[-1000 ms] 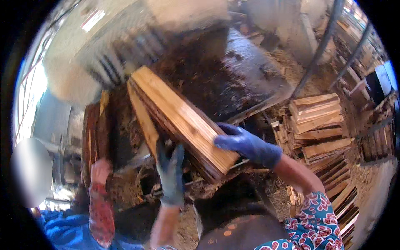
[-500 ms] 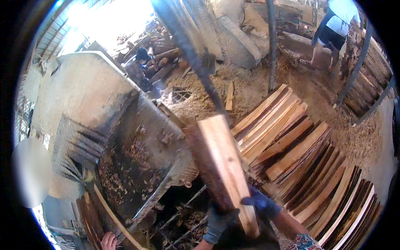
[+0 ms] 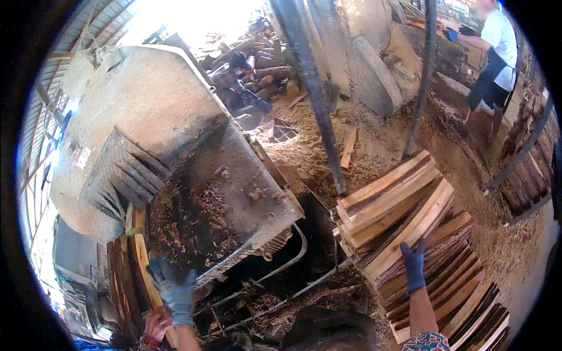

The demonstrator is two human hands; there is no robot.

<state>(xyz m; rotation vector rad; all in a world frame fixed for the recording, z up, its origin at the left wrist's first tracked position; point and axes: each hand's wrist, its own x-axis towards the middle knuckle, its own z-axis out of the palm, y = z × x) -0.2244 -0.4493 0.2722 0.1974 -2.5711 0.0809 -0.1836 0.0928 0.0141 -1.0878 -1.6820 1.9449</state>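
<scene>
My left hand (image 3: pixel 175 295), in a grey work glove, is open with spread fingers beside a long light strip of wood (image 3: pixel 148 272) at the lower left. Whether it touches the strip, I cannot tell. Close to my left wrist, another person's bare hand (image 3: pixel 157 326) is at the strip's near end. My right hand (image 3: pixel 414 269), in a blue glove, has its fingers stretched out at the edge of a pale sawn board (image 3: pixel 408 240). That board lies aslant on top of a stack of bark-edged boards (image 3: pixel 451 286) to the right.
A large dusty machine (image 3: pixel 234 181) with a bark-strewn metal bed fills the left. Dark metal posts (image 3: pixel 316 99) rise beyond the stack. A crouching person (image 3: pixel 237 79) is near piled logs (image 3: pixel 272 73); another person (image 3: pixel 497 52) stands far right beside a rack of slabs (image 3: pixel 527 169).
The board that both hands held now rests on the right stack. My left hand has let go and moved left toward the strip; my right hand has opened. The view has shifted.
</scene>
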